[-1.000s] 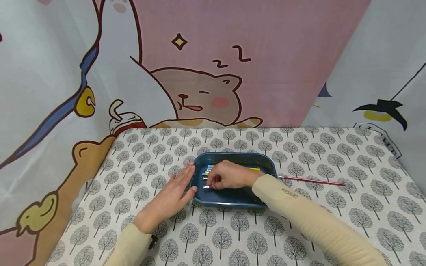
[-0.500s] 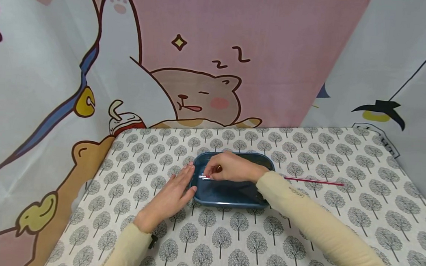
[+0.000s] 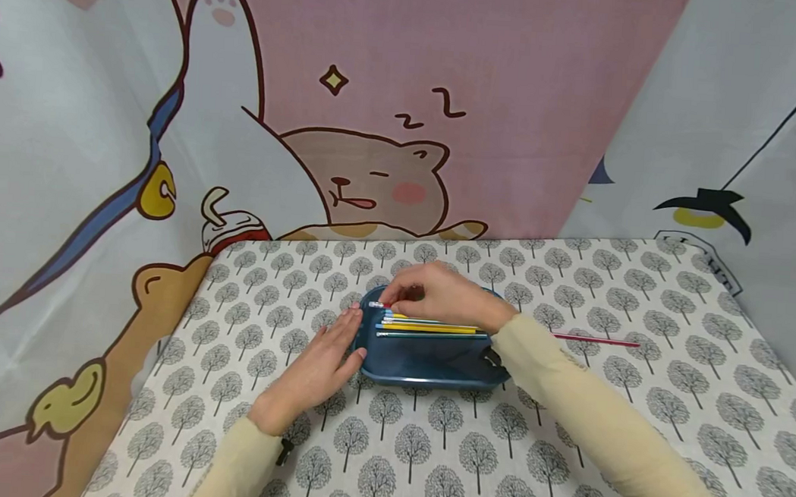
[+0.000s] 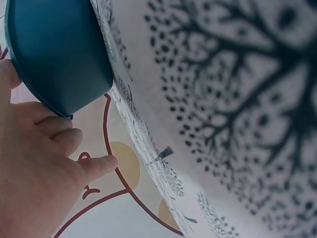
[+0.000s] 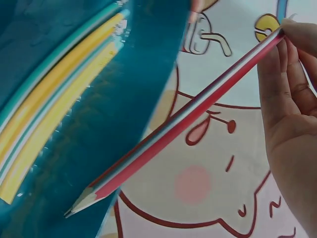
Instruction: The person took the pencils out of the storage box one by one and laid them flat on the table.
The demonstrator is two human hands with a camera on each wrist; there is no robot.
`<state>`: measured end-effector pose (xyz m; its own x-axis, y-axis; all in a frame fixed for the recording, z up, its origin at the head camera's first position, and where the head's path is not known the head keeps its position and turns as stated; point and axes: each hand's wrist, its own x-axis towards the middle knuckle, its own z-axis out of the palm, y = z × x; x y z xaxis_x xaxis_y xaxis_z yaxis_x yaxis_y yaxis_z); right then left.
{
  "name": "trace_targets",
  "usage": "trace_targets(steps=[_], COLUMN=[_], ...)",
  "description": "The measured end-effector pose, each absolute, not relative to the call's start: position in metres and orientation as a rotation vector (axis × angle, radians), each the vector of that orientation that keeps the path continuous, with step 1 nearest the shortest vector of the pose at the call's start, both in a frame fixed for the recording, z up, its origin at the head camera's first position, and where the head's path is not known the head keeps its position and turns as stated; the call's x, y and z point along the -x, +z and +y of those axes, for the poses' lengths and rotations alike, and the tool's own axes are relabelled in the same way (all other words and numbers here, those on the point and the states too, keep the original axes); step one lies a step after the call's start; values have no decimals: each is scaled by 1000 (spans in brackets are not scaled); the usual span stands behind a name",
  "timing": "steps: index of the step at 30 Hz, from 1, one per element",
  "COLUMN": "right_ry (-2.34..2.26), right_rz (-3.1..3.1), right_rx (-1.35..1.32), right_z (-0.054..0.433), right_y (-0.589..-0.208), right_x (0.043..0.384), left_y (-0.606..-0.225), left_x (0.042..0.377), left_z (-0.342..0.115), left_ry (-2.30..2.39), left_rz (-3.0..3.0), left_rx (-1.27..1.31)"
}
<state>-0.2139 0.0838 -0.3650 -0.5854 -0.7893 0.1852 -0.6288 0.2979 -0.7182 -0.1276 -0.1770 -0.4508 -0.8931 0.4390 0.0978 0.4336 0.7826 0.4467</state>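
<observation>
My right hand (image 3: pixel 446 295) is over the far left part of a dark blue tray (image 3: pixel 432 366). It pinches a red-and-silver striped pencil (image 5: pixel 183 119) near its end, the sharpened tip pointing away from the hand in the right wrist view. Several pencils lie side by side in the tray, among them a yellow pencil (image 3: pixel 434 329) and a green-and-white pencil (image 3: pixel 434 336). My left hand (image 3: pixel 318 371) has its fingers extended against the tray's left end; the left wrist view shows this hand (image 4: pixel 39 158) at the tray's wall (image 4: pixel 64 54).
A long thin red stick (image 3: pixel 598 340) lies on the cloth right of the tray, partly hidden by the right sleeve. The tree-patterned tablecloth (image 3: pixel 386 438) covers the table. Behind it hangs a cartoon-printed curtain (image 3: pixel 515 119).
My right hand has moved the red pencil away from me, from the tray's near part over the other pencils to its far side. The left hand has stayed at the tray's left end.
</observation>
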Motion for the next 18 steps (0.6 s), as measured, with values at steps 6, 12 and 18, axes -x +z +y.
trace_targets(steps=[6, 12, 18], right_ry=[-1214, -1306, -1356], right_rz=[2402, 2390, 2404], right_rx=[1319, 1309, 1347], right_z=[91, 102, 113], right_y=[-350, -339, -329], right_x=[208, 202, 194], left_y=[-452, -452, -451], left_x=[127, 128, 127], left_z=[-177, -177, -178], left_ry=[744, 745, 731], left_rz=[2957, 2961, 2966], left_rx=[-722, -724, -738])
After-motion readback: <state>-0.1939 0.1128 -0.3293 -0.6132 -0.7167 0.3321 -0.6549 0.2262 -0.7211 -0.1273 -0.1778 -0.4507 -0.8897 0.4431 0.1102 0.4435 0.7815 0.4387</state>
